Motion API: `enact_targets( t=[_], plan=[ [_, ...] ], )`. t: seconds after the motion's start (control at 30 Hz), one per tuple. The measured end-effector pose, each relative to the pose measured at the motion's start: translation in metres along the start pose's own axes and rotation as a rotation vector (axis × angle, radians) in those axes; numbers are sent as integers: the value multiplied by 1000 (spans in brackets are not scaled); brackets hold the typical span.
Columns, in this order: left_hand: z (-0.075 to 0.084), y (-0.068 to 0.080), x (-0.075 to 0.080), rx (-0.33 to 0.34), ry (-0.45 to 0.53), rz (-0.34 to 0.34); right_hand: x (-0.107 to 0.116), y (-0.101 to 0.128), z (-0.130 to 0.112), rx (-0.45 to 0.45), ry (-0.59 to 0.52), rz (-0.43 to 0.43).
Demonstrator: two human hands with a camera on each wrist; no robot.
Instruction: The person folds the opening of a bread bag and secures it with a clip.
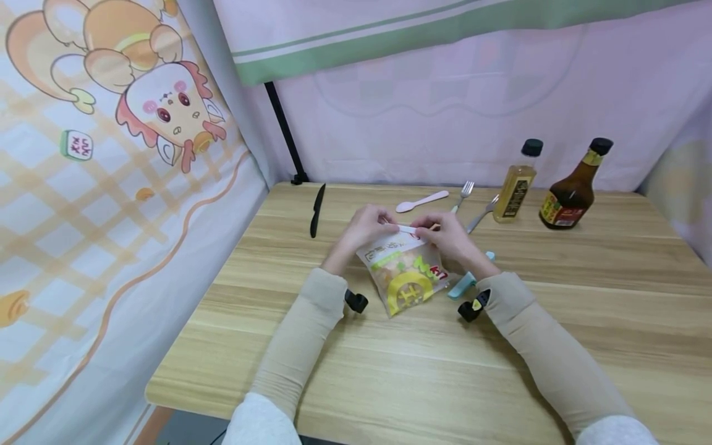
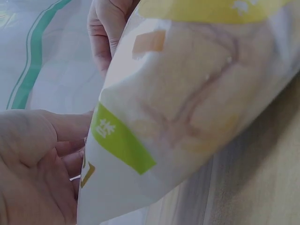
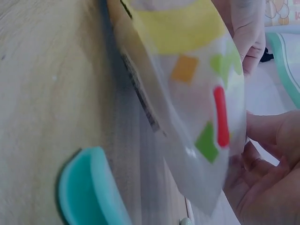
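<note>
Thin, crinkly plastic makes the snack bag (image 1: 405, 272) look light, soft and a bit slippery, so it is best pinched at its top edge, where it is pinched now by the left hand (image 1: 361, 228) and right hand (image 1: 450, 238), on the wooden table (image 1: 556, 346) between curtain walls.

Bottle labels (image 1: 563, 214) too small.

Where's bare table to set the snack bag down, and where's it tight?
Free: the wide strip of table between the sleeves and the near edge, the left side below the black knife, and the right side below the two bottles. Crowded: behind both hands, with the white spoon and forks, and beside the right hand, the teal clip.
</note>
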State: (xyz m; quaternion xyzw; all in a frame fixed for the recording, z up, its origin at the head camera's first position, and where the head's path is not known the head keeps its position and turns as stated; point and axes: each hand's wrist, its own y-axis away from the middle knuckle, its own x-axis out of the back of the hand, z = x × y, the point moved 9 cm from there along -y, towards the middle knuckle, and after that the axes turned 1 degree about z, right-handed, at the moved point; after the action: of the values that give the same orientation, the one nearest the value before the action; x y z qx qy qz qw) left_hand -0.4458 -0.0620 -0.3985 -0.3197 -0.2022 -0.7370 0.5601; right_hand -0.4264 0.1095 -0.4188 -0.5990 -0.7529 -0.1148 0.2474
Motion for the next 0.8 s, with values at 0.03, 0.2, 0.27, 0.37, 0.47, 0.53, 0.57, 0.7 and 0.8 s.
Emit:
enact_targets(
  t=[0.03, 0.2, 0.27, 0.37, 0.47, 0.53, 0.57, 0.7, 0.8],
  plan=[
    [0, 0, 0, -1, 7, -4, 0, 0, 0, -3, -6, -6],
    [-1, -1, 0, 13, 42, -15, 1, 0, 1, -14, -25, -38],
    [-2, -1, 0, 22, 52, -13, 1, 0, 1, -14, -29, -49],
    [-4, -1, 1, 37, 65, -7, 0, -1, 1, -9, -37, -62],
    [-4, -1, 1, 44, 72, 1, 0, -2, 2, -3, -33, -71],
    [-5, -1, 1, 45, 76, 6, 0, -2, 3, -1, -31, -76],
    [-4, -1, 1, 44, 77, 7, 0, -2, 4, -3, -30, -78],
    [-4, 0, 1, 39, 80, 10, 0, -2, 5, -19, -35, -90],
    [-4, 0, 1, 38, 84, 14, 0, -1, 5, -27, -25, -97]
  ],
)
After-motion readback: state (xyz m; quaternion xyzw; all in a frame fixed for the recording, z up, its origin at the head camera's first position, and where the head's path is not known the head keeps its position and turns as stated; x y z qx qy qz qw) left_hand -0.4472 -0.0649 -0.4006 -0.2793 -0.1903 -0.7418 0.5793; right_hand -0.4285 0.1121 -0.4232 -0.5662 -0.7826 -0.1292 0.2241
